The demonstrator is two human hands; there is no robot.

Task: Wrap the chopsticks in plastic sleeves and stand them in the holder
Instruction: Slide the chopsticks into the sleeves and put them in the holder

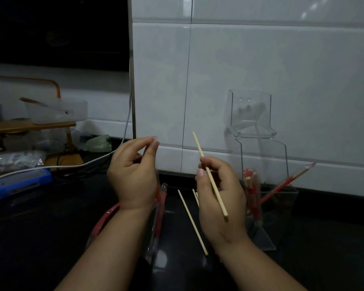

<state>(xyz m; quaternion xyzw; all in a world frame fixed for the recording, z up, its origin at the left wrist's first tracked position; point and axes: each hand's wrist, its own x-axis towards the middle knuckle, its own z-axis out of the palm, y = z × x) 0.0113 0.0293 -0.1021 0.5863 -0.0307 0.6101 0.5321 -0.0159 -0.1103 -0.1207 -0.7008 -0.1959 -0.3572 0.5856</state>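
Judged partly done, not near finished.

Counted standing in the clear holder [282,206] at the right, close to the tiled wall [261,59]: a bunch of wrapped chopsticks [251,185] in red-printed film, plus one leaning wrapped stick [290,179] angled out to the right. Unable to read the exact number.

Found in the right grip [216,190]: one bare chopstick [198,143], pinched between thumb and fingers near its middle, tilted with its far end up toward the wall. No film on it.

Found at the left grip [132,175]: thumb and forefinger pressed together, poised above the desk [51,238]. Cannot tell whether clear film is pinched there; too faint to confirm.

Seen below the left wrist, on the desk: red-striped plastic sleeves [158,217], judged to be unused stock.

Seen between the two forearms, flat on the desk: one loose chopstick [192,221], unwrapped, with the ends of others just beside it, partly hidden behind the right grip.

Outstanding, by judgement: sleeving the held stick, then the loose ones, and standing each in the holder.
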